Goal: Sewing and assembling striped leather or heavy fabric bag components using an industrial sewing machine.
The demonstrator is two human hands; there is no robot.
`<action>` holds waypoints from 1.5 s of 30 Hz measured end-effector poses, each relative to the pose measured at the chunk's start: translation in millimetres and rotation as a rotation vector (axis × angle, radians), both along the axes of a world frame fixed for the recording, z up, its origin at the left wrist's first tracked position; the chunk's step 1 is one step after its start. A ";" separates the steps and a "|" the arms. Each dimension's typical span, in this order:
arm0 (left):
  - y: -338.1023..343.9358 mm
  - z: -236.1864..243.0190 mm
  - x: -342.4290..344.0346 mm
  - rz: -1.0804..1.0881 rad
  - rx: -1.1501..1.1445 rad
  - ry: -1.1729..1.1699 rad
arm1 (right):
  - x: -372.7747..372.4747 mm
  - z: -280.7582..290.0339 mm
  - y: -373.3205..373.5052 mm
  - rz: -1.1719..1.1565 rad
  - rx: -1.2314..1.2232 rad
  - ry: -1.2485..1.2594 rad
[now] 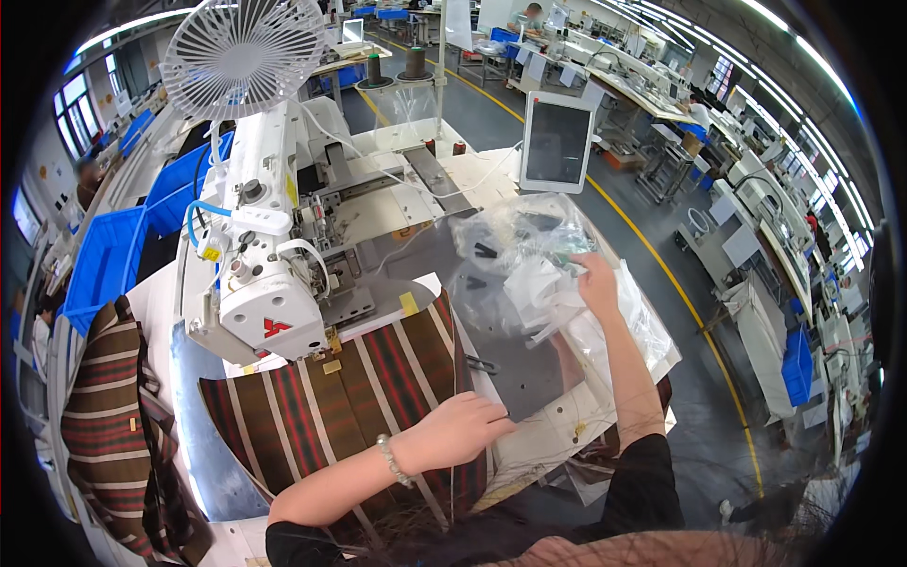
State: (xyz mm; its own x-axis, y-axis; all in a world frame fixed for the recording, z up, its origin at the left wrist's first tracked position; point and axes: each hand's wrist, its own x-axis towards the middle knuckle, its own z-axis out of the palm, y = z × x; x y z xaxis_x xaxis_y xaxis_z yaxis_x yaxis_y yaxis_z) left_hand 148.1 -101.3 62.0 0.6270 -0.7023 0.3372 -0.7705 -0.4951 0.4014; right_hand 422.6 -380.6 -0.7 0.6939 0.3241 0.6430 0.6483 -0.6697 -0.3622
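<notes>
The left forearm slants in from the lower left across the striped cloth (364,397), palm down, a beaded bracelet (389,460) at its wrist. The left hand (463,430) bends its fingers loosely by the cloth's right edge; whether they grip is unclear. The right arm reaches farther forward, nearly straight, its hand (598,285) at the clear plastic bags (515,236), fingers bent; any pinch cannot be told. The cloth lies on the worktop (537,425), its far edge at the sewing machine (265,293).

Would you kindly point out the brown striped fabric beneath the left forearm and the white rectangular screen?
Brown striped fabric (345,402): head view, middle of its striped face.
White rectangular screen (557,144): head view, its dark display.
</notes>
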 end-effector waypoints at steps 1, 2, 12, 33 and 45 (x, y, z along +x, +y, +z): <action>5.8 -1.8 -3.4 0.034 0.012 0.024 | -0.5 0.5 -6.0 -0.004 0.002 -0.001; 11.6 -1.5 -5.8 0.029 0.014 0.023 | -2.0 2.2 -13.8 -0.032 -0.023 -0.020; 39.7 -3.9 -34.1 0.131 0.010 0.100 | -27.9 -22.2 4.4 -0.097 -0.361 0.420; 76.0 -6.1 -94.7 0.444 -0.084 0.195 | -36.4 -24.3 14.4 -0.154 -0.522 0.278; 80.0 -7.8 -105.1 0.463 -0.071 0.177 | -34.4 -28.5 5.7 0.108 -0.283 0.515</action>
State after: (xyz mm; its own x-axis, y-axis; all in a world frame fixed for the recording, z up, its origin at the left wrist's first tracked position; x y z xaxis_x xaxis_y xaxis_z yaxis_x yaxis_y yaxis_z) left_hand 43.0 -21.3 54.2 0.9194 -0.3157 0.2345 -0.3932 -0.7361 0.5510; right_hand 388.1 -374.9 -29.2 0.8470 0.5199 0.1109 0.5066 -0.7260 -0.4650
